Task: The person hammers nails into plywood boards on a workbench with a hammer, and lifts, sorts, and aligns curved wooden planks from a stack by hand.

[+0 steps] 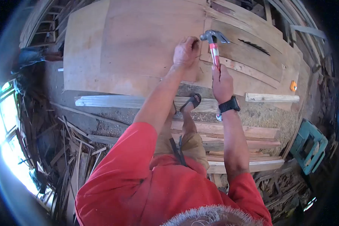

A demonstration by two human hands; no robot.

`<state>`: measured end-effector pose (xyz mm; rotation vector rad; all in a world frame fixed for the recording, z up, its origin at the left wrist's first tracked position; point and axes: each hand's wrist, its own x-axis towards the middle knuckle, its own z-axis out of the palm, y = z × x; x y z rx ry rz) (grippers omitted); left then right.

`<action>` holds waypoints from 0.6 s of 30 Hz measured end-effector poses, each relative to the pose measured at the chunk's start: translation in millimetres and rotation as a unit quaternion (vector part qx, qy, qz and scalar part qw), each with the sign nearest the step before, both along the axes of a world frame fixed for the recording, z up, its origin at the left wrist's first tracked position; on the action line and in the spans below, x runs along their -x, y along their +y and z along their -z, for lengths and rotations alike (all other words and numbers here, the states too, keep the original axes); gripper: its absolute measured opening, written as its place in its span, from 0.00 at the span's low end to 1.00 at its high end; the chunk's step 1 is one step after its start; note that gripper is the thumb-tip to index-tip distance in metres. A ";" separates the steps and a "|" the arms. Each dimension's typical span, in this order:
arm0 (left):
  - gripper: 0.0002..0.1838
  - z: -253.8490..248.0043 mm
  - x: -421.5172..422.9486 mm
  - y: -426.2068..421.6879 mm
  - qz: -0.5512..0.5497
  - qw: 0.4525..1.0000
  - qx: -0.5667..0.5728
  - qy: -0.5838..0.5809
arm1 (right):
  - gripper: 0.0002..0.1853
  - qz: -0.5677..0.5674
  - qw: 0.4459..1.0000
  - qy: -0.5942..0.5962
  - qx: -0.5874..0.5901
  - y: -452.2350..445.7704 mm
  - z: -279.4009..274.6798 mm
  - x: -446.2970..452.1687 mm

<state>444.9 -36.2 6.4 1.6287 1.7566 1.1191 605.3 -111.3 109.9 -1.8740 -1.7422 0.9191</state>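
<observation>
A claw hammer (215, 49) with a red and white handle stands upright in the grip of my right hand (223, 84). Its metal head is just right of my left hand (185, 52), with a small gap between them. The fingers of my left hand are curled in a pinch over the right edge of a large plywood sheet (147, 34). What they hold, if anything, is too small to make out. To the right, a narrow wooden strip (248, 71) with dark spots lies across the lighter boards.
A dark jagged blade (254, 47) and an orange tape measure (293, 86) lie on the boards at right. Long planks (109, 101) rest on the ground around my feet. A teal plastic piece (309, 147) stands at far right; scrap wood (79, 158) is piled at left.
</observation>
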 end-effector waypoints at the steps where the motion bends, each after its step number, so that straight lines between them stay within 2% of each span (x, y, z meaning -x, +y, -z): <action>1: 0.10 2.0 0.5 -0.8 -0.001 1.000 -0.006 0.009 | 0.13 0.008 1.000 0.019 -0.011 -1.0 -8.2 1.9; 4: 0.10 8.0 -0.4 0.5 0.005 1.000 -0.013 0.002 | 0.13 0.024 0.996 0.065 -0.048 -4.9 -11.1 4.7; 9: 0.11 6.6 -1.9 0.4 0.000 0.999 -0.002 0.040 | 0.15 -0.032 0.999 -0.010 -0.007 -2.8 5.9 -1.8; 12: 0.11 6.0 -0.6 0.0 0.017 0.999 -0.027 0.038 | 0.15 -0.020 0.999 0.030 -0.032 -4.1 1.5 0.8; 16: 0.11 4.5 -2.9 -2.5 0.015 0.998 -0.054 0.004 | 0.15 -0.018 0.998 0.007 -0.062 -4.3 3.4 3.7; 18: 0.08 -0.1 -2.0 -1.8 0.015 0.999 0.027 0.039 | 0.14 -0.031 0.999 -0.009 -0.029 5.6 1.1 1.5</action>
